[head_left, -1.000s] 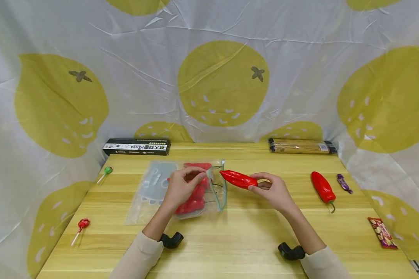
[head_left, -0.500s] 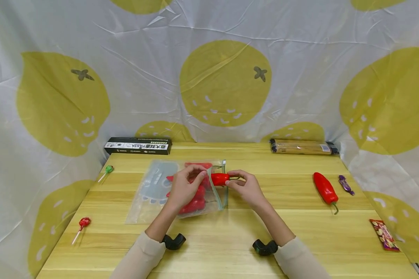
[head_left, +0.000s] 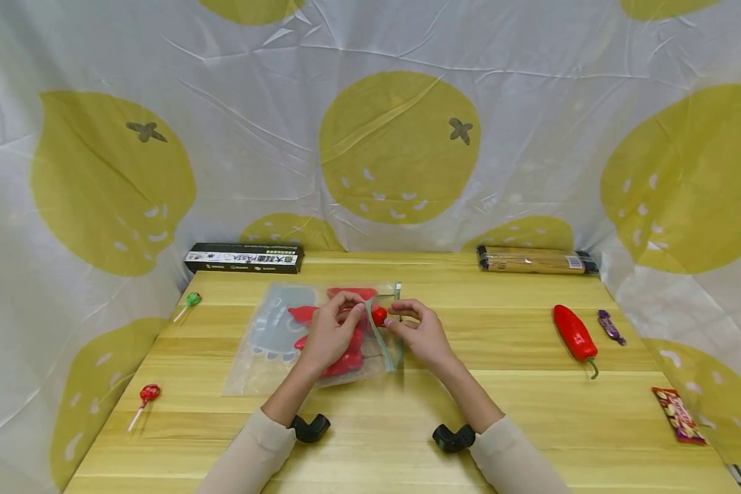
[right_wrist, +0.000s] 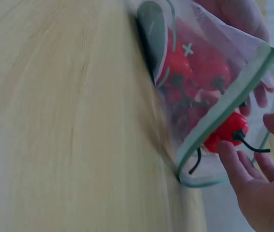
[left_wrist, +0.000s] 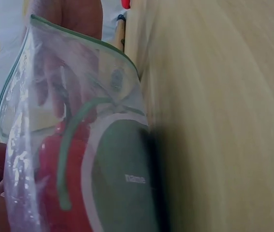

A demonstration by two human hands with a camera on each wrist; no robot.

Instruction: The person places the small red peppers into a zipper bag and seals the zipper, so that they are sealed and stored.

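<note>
A clear zip bag (head_left: 242, 374) with a printed blue-grey figure lies on the table, several red peppers inside it. My left hand (head_left: 332, 335) pinches the upper layer of the bag near its green-edged mouth, which gapes toward the right. One red pepper (right_wrist: 234, 127) sits inside that mouth, its dark stem pointing out. At its stem end is my right hand (head_left: 422, 336), one fingertip touching the pepper and the other fingers spread around the stem. In the left wrist view, the right hand (left_wrist: 81, 19) shows at the bag's opening and through the clear plastic.
Another red pepper (head_left: 573, 333) lies at the right, near a purple-wrapped candy (head_left: 610, 326) and a red snack packet (head_left: 678, 415). Green (head_left: 192, 300) and red lollipops (head_left: 149, 393) lie left. A black pasta box (head_left: 244, 258) and a noodle pack (head_left: 536, 260) stand along the back.
My right hand has moved left, pushing the pepper tip-first into the bag, and its fingers have loosened from it. The left hand has kept its pinch on the bag.
</note>
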